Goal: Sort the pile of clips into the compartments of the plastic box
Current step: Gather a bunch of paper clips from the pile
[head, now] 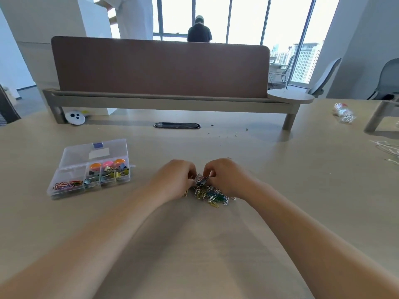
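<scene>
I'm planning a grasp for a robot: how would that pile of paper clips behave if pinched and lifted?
The pile of paper clips looks like loose, interlocked wire, so a pinch probably lifts a tangled clump. The left hand and right hand both work one small bunch, suggesting clips snag. They look thin and light, likely scattering when pushed.

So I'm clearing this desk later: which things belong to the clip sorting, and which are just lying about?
Part of the job:
- pile of clips
- plastic box, lid open
- small bunch of clips held between left hand and right hand

Lying about:
- crumpled bottle
- round white object
- thin white pieces
</scene>
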The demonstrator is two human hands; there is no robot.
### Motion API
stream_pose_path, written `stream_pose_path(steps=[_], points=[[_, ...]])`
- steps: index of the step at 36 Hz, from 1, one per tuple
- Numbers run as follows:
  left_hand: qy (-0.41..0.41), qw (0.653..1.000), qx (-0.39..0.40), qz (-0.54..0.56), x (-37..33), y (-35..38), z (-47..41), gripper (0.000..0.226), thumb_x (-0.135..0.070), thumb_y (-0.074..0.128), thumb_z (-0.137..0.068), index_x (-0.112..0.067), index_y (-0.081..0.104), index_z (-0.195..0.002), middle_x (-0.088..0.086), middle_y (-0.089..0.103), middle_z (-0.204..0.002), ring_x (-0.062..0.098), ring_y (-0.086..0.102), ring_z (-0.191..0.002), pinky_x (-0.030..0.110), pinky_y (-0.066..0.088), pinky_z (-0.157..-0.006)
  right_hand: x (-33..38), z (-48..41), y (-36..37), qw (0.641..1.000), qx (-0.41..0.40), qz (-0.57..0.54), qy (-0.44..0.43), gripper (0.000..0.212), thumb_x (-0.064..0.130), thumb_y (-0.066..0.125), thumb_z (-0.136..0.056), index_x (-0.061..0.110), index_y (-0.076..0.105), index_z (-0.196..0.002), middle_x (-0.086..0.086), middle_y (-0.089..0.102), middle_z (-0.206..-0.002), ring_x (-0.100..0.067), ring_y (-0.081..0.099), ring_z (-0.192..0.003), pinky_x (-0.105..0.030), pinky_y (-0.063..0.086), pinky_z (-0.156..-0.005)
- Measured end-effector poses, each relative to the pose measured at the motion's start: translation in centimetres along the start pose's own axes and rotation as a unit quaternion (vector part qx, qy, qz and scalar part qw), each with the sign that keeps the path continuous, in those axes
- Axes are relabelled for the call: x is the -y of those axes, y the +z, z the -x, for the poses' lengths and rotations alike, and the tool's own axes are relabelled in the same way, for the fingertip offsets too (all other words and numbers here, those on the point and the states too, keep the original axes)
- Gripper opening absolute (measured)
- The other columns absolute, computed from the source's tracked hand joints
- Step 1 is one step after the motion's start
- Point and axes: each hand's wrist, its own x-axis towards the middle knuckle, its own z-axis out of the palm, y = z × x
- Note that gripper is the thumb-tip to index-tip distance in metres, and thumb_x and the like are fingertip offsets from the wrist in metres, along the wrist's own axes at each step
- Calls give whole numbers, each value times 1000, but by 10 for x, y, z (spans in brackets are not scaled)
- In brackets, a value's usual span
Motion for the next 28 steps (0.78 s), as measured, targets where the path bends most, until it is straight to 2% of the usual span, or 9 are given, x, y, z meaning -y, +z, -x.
stream_pose_path(steps=[6,12,16,18,21,24,28], points=[[0,1000,-9,9,-2,-7,0,18,-27,69,-84,-23,67,-101,-1,67,-100,17,58,-91,28,43,-72,0,3,-2,1000,-22,-4,-2,12,26,62,-90,33,66,-99,-1,63,-110,-20,62,-87,-35,55,-73],[-13,999,-19,32,1,-14,1,15,-29,70,-83,-24,67,-97,-7,59,-89,14,55,-83,28,40,-68,0,8,-6,1000,-30,1,-3,14,29,61,-92,27,65,-106,1,62,-109,-17,55,-85,-30,48,-68],[-7,999,-21,39,0,-20,5,14,-28,70,-84,-21,67,-96,-10,53,-82,12,53,-77,26,35,-64,6,13,-13,1000,-17,13,-13,13,27,59,-92,23,64,-104,1,60,-102,-18,52,-83,-26,39,-60],[-12,999,-21,47,1,-20,7,14,-29,70,-84,-21,67,-95,-10,54,-81,11,54,-74,26,36,-63,8,15,-14,1000,-11,15,-12,9,25,57,-91,23,63,-97,1,61,-98,-19,54,-83,-27,42,-62],[-14,998,-13,57,2,-22,11,13,-28,69,-85,-20,66,-94,-9,56,-79,9,54,-68,26,37,-61,11,16,-15,1000,-9,17,-3,6,23,57,-90,24,62,-92,2,62,-96,-19,57,-85,-31,49,-72],[-20,997,-10,69,2,-24,16,12,-27,69,-85,-20,65,-94,-9,57,-80,9,56,-68,27,42,-62,17,19,-17,1000,-2,25,-10,14,20,55,-91,17,66,-99,0,64,-98,-17,53,-84,-28,45,-72],[-24,997,-13,72,2,-29,24,13,-27,70,-85,-20,66,-95,-8,56,-79,11,55,-67,28,41,-61,26,20,-19,1000,0,6,-7,7,17,56,-90,17,63,-88,3,58,-80,-21,60,-77,-33,51,-71]])
